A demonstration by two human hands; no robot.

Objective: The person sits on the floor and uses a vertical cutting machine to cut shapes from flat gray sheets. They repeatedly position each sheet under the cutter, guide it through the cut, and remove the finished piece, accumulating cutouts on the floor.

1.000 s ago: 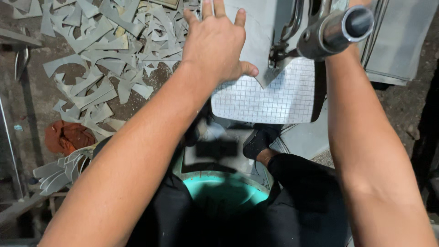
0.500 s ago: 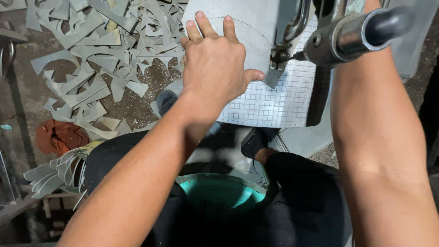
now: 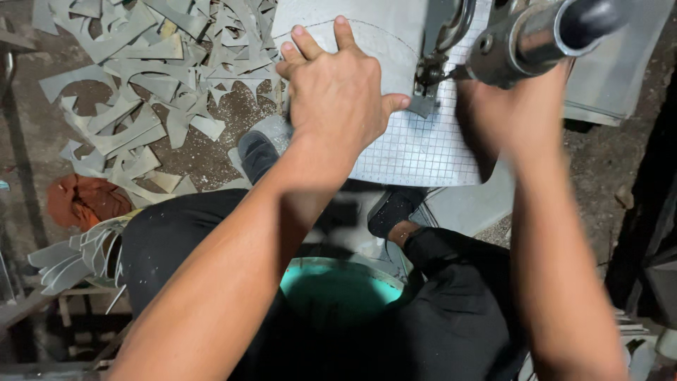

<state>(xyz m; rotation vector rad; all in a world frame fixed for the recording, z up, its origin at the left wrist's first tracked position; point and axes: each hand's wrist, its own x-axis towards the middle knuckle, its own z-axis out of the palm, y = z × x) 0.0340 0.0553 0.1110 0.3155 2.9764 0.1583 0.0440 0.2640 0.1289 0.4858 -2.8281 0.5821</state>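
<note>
Left hand point(image 3: 338, 99) presses flat, fingers spread, on grey sheet point(image 3: 367, 39) at cutter point(image 3: 430, 70); offcuts point(image 3: 141, 106) heaped; cut unfinished. Right hand point(image 3: 515, 113) blurred, grip unclear.

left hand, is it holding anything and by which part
The left hand grips nothing; it lies flat, palm down, on the grey sheet beside the sewing machine's needle.

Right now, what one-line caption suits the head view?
Left hand flat on grey sheet at sewing machine; blurred right hand behind; offcuts on floor.
</note>
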